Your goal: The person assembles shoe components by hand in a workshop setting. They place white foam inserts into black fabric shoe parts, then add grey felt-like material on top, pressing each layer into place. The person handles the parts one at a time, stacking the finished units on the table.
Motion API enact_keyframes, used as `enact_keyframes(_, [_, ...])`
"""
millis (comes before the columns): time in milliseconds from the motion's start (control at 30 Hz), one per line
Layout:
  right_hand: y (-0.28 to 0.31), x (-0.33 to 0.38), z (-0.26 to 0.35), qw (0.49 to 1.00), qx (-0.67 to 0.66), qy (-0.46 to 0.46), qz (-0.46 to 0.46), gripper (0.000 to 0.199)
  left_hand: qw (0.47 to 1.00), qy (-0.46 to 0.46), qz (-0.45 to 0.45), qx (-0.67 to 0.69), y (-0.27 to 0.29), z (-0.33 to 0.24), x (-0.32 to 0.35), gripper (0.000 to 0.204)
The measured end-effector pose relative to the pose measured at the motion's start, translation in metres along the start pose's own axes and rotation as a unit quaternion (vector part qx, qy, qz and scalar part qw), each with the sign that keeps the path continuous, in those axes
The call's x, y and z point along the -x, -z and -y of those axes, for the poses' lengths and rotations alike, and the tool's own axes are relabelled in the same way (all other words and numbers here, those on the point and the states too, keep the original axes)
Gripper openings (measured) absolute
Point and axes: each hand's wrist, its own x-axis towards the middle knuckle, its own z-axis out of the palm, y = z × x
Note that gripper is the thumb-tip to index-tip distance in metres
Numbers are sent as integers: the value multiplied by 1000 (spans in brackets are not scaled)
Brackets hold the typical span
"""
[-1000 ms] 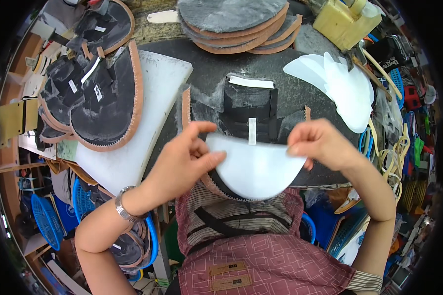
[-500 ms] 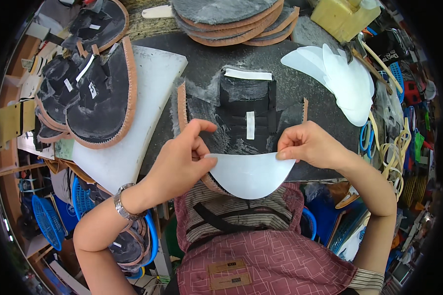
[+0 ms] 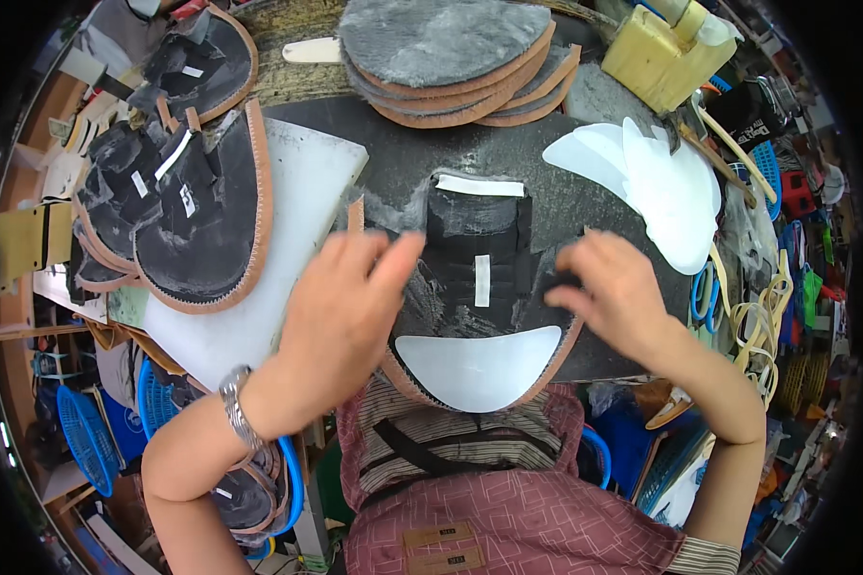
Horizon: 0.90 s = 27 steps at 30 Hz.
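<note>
A black shoe upper (image 3: pixel 451 230) with a brown stitched edge and grey fuzzy lining lies in front of me, its curved end toward my apron. On that end rests a white crescent-shaped stiffener sheet (image 3: pixel 479 369), free of both hands. My left hand (image 3: pixel 340 316) is over the upper's left side, slightly blurred, most fingertips hidden. Over the right side is my right hand (image 3: pixel 614 292), thumb and forefinger apart, holding nothing that I can make out. Two white labels, a long one (image 3: pixel 479 185) and a short one (image 3: pixel 482 281), sit on the upper.
Fleece-lined uppers (image 3: pixel 441 53) are stacked at the back. Others (image 3: pixel 201 230) lie at left on a white board (image 3: pixel 307 153). Several white stiffener sheets (image 3: pixel 681 201) fan out at right, near a yellowish block container (image 3: pixel 666 57). Blue baskets (image 3: pixel 88 441) stand below the table.
Both hands have let go of the white stiffener sheet, which now lies on the upper's curved end. The hands have moved to the upper's two sides. The whole view has shifted slightly.
</note>
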Motion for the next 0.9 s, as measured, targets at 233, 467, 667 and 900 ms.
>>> enact_keyframes(233, [-19, -49, -10, 905, -309, -287, 59, 29, 885, 290, -12, 365, -28, 7, -57, 42])
enact_keyframes(467, [5, -29, 8, 571, -781, -251, -20, 13, 739, 246, -57, 625, -2, -14, -43, 34])
enact_keyframes(667, [1, -26, 29, 795, -551, -191, -166, 11, 836, 151, -78, 522, 4, -31, -24, 23])
enact_keyframes(900, [5, -27, 4, 734, -670, -110, 0, 40, 827, 162, -41, 537, 17, -32, -30, 19])
